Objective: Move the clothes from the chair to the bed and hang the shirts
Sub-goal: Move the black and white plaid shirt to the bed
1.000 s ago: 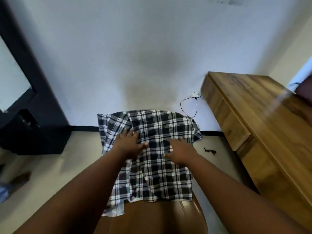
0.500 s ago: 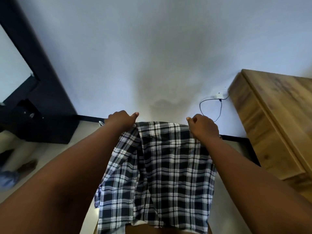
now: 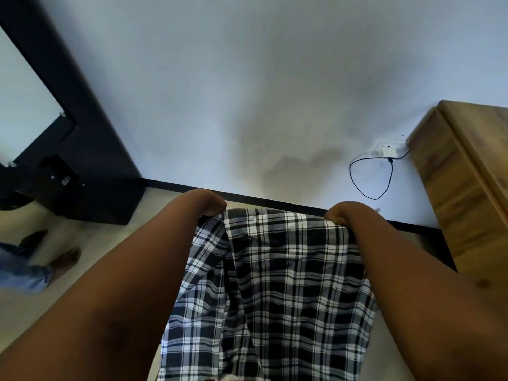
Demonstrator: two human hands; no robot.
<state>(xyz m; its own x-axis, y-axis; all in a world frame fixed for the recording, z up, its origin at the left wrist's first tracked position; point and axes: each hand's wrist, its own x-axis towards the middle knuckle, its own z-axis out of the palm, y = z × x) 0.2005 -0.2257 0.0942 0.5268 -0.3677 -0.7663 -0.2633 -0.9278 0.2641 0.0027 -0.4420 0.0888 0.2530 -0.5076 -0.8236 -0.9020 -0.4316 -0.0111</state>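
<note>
Fingers of both hands hidden behind plaid shirt (image 3: 277,284); shirt hem cut off.

The shirt (image 3: 275,284) hangs between the left hand (image 3: 204,202) and right hand (image 3: 343,213). A cabinet (image 3: 467,188) stands right, a cable (image 3: 371,174) on the wall behind.

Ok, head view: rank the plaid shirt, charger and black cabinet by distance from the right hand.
1. Plaid shirt: gripped at its top edge by the right hand.
2. Charger: on the wall, up and to the right.
3. Black cabinet: far left, beyond the left hand.
</note>
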